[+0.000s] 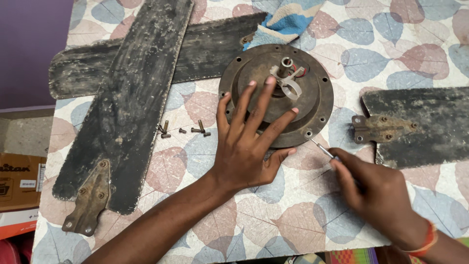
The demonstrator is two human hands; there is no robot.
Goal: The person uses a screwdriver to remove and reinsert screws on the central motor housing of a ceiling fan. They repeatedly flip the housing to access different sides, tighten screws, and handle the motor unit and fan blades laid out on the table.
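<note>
A round, dirty brown fan motor housing [317, 93] lies on a leaf-patterned cloth [293, 220], with a metal shaft and clamp [287, 73] at its centre. My left hand [246, 142] rests flat on the housing with the fingers spread. My right hand [378, 193] grips a screwdriver [323, 149], whose thin tip points at a hole on the housing's lower right rim.
Two dusty black fan blades [132, 93] lie crossed at the left, one with a rusty bracket [90, 200]. A third blade [420, 124] with a bracket lies at the right. Several loose screws [183, 129] sit beside the housing. A folded cloth [288, 22] is behind it; a cardboard box [17, 181] at the far left.
</note>
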